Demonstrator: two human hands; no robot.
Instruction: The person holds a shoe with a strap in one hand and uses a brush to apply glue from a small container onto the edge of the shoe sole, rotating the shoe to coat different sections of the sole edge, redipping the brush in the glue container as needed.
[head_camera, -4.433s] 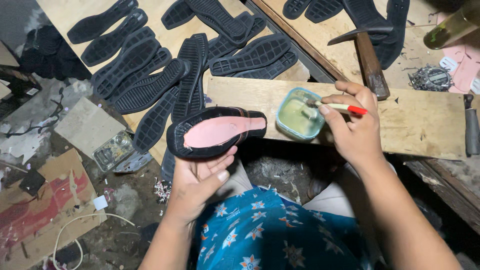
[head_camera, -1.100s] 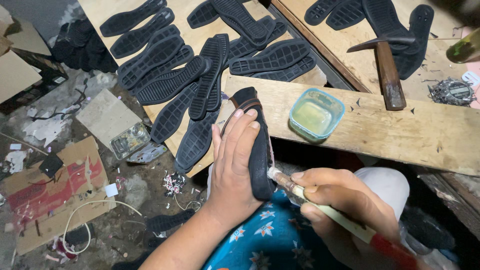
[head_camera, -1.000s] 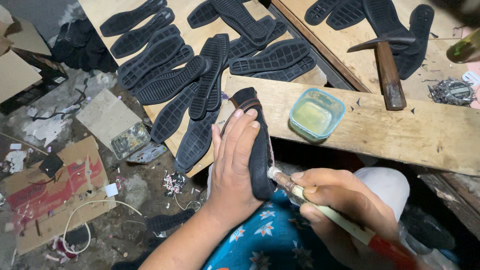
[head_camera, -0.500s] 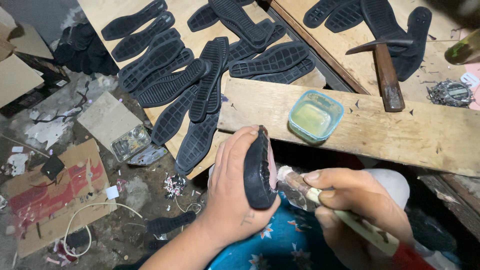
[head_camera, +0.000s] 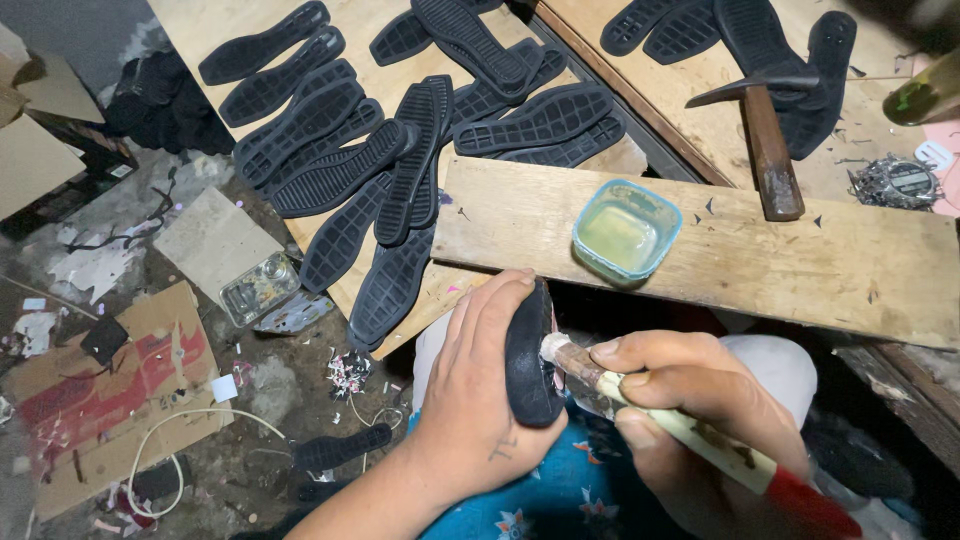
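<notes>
My left hand (head_camera: 478, 395) grips a black shoe sole (head_camera: 527, 360), held on edge above my lap with its inner face turned toward my right hand. My right hand (head_camera: 690, 400) holds a brush (head_camera: 680, 425) with a pale shaft and a red end. The brush's whitish tip touches the sole's inner side. A small blue-rimmed tub of yellowish glue (head_camera: 626, 232) sits on the wooden plank (head_camera: 840, 265) just beyond my hands.
Several black soles (head_camera: 400, 170) lie spread on a wooden board to the upper left, more at the top right (head_camera: 760, 30). A hammer (head_camera: 765, 140) rests on the plank's far side. Cardboard (head_camera: 110, 390), a glass jar (head_camera: 258, 288) and scraps litter the floor at left.
The sole was flat with its pink inner face up while the brush dipped in the tub; now my left hand holds it on edge, lower, and the brush works its inner side.
</notes>
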